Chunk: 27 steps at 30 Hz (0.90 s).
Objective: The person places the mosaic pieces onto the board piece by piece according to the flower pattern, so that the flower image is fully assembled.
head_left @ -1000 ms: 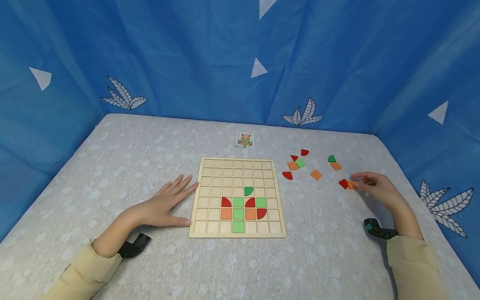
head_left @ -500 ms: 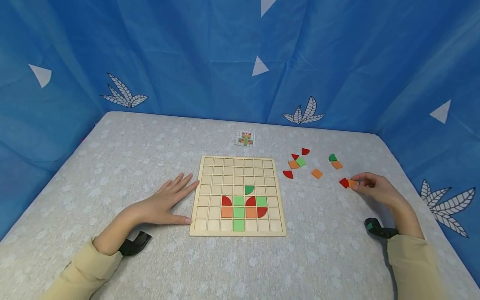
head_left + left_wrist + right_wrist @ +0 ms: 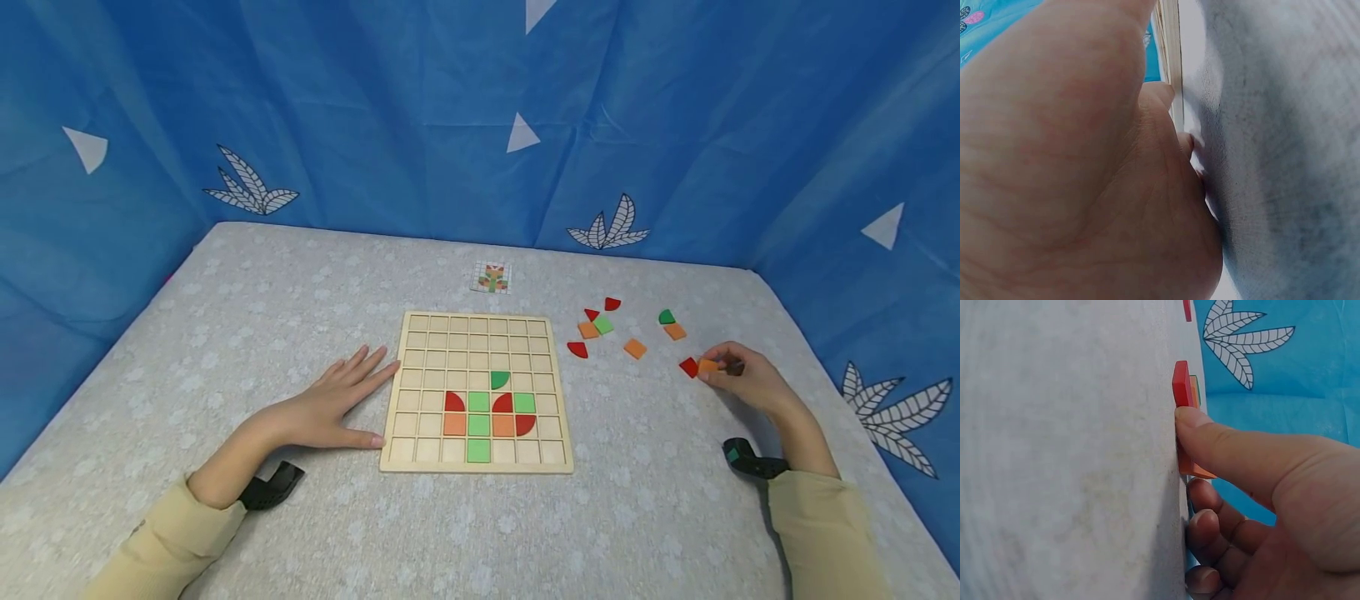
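My left hand [image 3: 330, 414] lies with fingers spread at the left edge of the wooden grid board [image 3: 435, 358], its fingertips and thumb tip right at the frame. Green, red and orange pieces sit in several of the board's lower cells, among them a dark green quarter-circle [image 3: 499, 380]. Out on the right, my right hand [image 3: 750, 385] pinches an orange square tile [image 3: 707, 367] between thumb and fingers, low over the tablecloth. A red piece [image 3: 688, 367] lies just left of that tile. In the right wrist view, the thumb covers part of the orange tile [image 3: 1196, 467].
Loose red, orange and green pieces lie right of the board, including an orange square [image 3: 634, 348] and a dark green piece [image 3: 667, 317] beside another orange tile [image 3: 676, 332]. A small pattern card [image 3: 492, 277] lies behind the board. Blue curtain [image 3: 420, 117] hangs around the table.
My right hand's fingers have closed on the orange tile, which has tilted up slightly beside the red piece. My left hand stays at the board's edge.
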{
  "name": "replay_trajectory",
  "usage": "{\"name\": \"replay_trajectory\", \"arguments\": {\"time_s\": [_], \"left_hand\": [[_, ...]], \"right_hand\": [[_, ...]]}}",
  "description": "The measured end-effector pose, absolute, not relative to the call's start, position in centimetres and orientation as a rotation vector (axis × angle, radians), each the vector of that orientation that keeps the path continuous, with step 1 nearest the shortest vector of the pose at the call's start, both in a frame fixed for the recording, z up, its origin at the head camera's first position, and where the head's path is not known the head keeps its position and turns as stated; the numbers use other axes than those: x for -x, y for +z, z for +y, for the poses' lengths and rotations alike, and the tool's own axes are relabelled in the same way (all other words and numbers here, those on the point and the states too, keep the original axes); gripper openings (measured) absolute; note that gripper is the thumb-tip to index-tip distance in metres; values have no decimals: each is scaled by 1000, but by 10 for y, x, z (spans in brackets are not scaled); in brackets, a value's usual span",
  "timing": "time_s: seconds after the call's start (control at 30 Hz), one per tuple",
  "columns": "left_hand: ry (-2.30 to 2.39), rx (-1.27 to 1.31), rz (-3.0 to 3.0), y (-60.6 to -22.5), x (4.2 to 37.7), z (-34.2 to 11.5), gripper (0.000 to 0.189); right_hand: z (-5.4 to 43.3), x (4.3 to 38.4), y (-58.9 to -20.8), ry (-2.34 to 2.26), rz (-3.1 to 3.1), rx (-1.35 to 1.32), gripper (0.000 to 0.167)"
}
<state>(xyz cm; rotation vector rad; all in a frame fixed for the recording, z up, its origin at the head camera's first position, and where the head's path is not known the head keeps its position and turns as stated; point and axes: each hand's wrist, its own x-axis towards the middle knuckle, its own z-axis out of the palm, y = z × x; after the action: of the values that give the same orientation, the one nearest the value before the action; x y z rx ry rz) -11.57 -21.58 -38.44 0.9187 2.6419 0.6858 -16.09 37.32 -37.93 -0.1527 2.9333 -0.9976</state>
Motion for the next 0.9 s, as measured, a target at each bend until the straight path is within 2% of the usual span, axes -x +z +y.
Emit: {"name": "replay_trajectory", "arguments": {"time_s": [0.57,0.77,0.9], "left_hand": [[728,-948,2644,-384,114,-217,97],[711,-940,2645,-385,115,-217,98],[688,-930,2640,-385,115,-216,99]], "right_hand": [[374,162,-378,-1174,2870,-20,27],[368,165,-372,-1360,2846,89,30],[375,185,-389,-1545,2821,154,39]]}}
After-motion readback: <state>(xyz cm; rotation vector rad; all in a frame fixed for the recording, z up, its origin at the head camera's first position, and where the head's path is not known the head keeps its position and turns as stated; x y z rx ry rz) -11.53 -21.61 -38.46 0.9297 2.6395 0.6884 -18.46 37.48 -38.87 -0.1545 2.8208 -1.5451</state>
